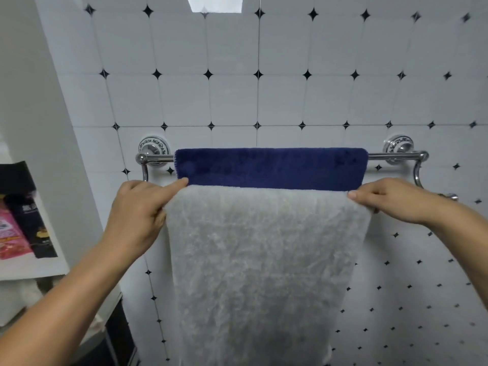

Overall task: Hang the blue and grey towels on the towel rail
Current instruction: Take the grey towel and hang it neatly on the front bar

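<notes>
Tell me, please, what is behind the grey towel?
Behind the grey towel hangs the blue towel, draped over the back rail. Only its top band shows; its lower part and the front rail are covered.

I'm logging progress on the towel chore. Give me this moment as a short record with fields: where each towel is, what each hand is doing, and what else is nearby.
blue towel: draped over the rear bar of the towel rail
grey towel: hanging in front of the blue one, lower down, on the front bar
left hand: pinching the grey towel's top left corner
right hand: pinching its top right corner
wall: white tiles with small dark diamonds
shelf: at left, holding pink and dark packages
</notes>
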`<move>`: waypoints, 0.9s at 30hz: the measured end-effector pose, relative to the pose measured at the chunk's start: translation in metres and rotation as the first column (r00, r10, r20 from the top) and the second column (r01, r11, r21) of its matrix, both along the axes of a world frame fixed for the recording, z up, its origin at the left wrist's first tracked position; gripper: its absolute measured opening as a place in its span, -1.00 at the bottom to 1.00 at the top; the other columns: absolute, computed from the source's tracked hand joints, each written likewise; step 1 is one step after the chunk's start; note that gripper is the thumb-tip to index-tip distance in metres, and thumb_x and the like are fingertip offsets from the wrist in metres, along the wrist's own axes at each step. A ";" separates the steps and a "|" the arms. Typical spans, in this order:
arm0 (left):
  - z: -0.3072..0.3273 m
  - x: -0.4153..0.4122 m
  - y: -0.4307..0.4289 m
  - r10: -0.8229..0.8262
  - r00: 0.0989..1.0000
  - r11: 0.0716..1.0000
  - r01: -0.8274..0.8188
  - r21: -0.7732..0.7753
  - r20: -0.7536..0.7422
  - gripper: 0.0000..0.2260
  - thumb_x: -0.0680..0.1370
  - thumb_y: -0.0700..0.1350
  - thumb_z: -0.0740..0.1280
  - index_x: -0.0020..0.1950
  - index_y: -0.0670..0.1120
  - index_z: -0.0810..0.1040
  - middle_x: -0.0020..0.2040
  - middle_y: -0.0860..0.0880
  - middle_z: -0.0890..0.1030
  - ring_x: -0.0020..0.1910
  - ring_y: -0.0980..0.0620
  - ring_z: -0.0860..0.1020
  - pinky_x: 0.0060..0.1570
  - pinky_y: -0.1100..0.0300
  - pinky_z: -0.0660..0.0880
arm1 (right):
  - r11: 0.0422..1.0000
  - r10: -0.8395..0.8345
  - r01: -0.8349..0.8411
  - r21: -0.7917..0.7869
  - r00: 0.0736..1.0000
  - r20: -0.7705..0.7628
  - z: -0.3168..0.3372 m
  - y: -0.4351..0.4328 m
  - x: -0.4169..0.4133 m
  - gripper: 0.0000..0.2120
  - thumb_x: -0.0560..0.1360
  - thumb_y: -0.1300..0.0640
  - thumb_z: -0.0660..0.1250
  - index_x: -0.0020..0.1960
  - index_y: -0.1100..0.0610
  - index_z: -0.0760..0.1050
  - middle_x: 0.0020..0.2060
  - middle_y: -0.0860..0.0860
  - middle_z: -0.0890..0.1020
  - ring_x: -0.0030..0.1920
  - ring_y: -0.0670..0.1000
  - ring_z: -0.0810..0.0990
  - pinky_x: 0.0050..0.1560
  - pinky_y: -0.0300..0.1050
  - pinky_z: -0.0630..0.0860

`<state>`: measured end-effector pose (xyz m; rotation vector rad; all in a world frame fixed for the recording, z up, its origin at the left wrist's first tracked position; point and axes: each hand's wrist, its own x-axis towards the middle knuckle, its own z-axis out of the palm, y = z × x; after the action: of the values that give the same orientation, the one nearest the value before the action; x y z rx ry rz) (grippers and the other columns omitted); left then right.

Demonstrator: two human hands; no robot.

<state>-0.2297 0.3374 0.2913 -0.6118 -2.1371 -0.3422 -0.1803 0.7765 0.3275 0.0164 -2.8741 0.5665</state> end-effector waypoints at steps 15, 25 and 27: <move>-0.065 0.027 0.010 -0.618 0.687 0.387 -0.157 0.908 0.383 -0.78 0.37 -0.35 0.47 -0.07 -0.07 0.70 -0.14 -0.07 0.74 -0.22 0.16 0.67 -0.21 0.42 0.55 | 0.477 -0.439 -0.043 -0.878 0.853 -0.281 -0.111 -0.031 0.026 -0.78 0.25 0.31 0.57 -0.16 0.10 0.67 -0.38 -0.08 0.66 -0.42 -0.24 0.55 -0.39 -0.44 0.46; -0.040 -0.017 0.045 -0.720 0.622 0.042 -0.403 0.914 0.307 -0.90 0.52 -0.38 0.34 -0.04 -0.21 0.52 -0.45 -0.03 0.64 -0.57 0.16 0.56 -0.60 0.39 0.43 | -0.254 -0.355 -0.117 -0.960 0.934 -0.020 -0.086 -0.030 -0.023 -0.69 0.47 0.53 0.21 0.07 0.19 0.42 -0.18 0.19 0.62 -0.32 0.04 0.71 -0.31 -0.19 0.64; -0.035 -0.018 0.048 -0.759 0.633 -0.103 -0.349 0.932 0.153 -0.86 0.53 -0.42 0.28 -0.09 -0.22 0.55 -0.40 -0.01 0.68 -0.43 0.12 0.66 -0.42 0.38 0.55 | -0.347 -0.319 -0.164 -0.923 0.946 -0.048 -0.079 -0.030 -0.026 -0.78 0.49 0.51 0.17 -0.05 0.25 0.48 -0.21 0.19 0.64 -0.31 0.04 0.72 -0.29 -0.17 0.64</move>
<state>-0.2482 0.3849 0.2561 0.2065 -1.4893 -2.6282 -0.2060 0.7469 0.2483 -0.3418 -1.0115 2.4764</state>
